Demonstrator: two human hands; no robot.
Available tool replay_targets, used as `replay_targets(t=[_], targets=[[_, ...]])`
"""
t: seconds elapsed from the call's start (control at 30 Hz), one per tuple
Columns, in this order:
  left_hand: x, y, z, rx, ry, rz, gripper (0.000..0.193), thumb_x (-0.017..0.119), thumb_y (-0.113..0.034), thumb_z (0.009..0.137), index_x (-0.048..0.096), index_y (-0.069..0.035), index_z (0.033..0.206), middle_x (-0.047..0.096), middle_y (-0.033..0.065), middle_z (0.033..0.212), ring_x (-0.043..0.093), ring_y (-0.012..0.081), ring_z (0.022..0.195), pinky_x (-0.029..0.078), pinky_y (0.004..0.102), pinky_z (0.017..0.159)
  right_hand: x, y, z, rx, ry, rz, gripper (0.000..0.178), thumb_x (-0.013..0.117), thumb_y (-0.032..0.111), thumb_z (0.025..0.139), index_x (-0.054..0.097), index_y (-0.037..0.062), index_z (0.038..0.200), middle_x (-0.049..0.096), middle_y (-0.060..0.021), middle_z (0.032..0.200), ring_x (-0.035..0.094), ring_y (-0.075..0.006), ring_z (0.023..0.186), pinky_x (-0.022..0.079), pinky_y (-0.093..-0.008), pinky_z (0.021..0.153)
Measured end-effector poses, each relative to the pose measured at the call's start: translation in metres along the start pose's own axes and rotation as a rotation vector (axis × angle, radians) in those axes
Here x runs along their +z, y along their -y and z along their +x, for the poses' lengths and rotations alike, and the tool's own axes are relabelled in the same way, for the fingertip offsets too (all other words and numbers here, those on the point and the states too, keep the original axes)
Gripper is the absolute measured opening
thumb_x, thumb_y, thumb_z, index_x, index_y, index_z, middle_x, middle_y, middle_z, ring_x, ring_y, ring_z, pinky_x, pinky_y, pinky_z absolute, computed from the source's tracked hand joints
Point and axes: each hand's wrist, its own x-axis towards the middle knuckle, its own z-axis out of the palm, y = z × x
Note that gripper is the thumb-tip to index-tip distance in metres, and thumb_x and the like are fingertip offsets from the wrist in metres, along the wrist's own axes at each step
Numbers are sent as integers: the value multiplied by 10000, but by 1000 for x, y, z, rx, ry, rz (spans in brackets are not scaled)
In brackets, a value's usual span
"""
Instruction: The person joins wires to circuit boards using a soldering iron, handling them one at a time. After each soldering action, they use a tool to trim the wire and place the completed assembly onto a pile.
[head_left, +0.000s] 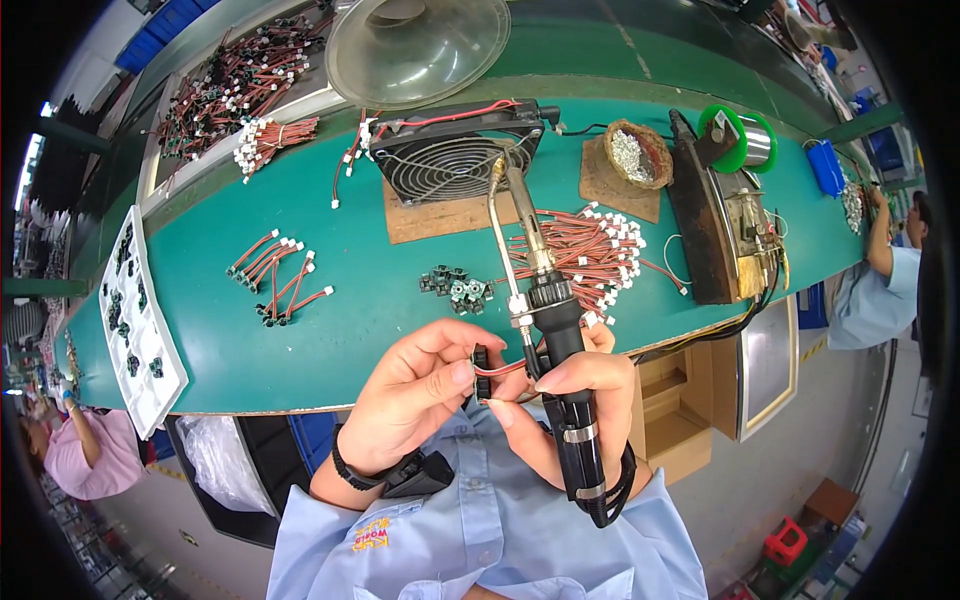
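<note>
Green bench (pixel 370 340) across the middle of the frame, fan (pixel 460 165) at upper middle, probably for drawing off fumes. At lower centre, dark part (pixel 482 372) pinched edge-on in left hand (pixel 415 385), likely to steady the joint with the red-and-white wires (pixel 508 368). Right hand (pixel 590 385) closed round the iron (pixel 560 320), tip pointing up and away, perhaps to keep heat off skin; cannot tell whether also gripping wires. Yellow and red lettering (pixel 372 535) on shirt (pixel 480 500), lower left of centre; pale label on green spool (pixel 758 142), upper right, too small to read.
</note>
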Motion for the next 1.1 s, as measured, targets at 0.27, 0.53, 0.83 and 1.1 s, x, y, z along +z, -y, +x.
replay_targets(t=[0.27,0.53,0.83,1.1], targets=[[1,1,0,23,-22,34,253,536,-94,904,508,16,1130,575,102,1083,549,171,1018,415,309,897,-1,1,1,31,11,6,464,765,-2,626,486,136,970,595,26,803,521,-145,620,323,-344,755],[3,1,-1,41,-53,78,264,544,-96,898,509,15,1135,578,106,1086,552,171,1014,419,310,896,-3,1,4,38,25,29,460,761,-8,627,497,133,978,600,29,778,528,-138,626,327,-349,773],[3,0,-2,62,-93,169,271,561,-103,889,520,16,1129,583,113,1085,554,170,1011,427,309,882,-11,2,4,96,144,43,451,722,-13,680,441,123,1005,642,11,766,579,-118,756,287,-344,861],[4,0,-2,86,-92,208,272,567,-109,887,522,16,1124,589,115,1053,557,173,989,430,314,877,-13,3,2,149,190,64,443,697,-34,712,413,106,1022,648,-23,781,587,-111,800,348,-296,843]])
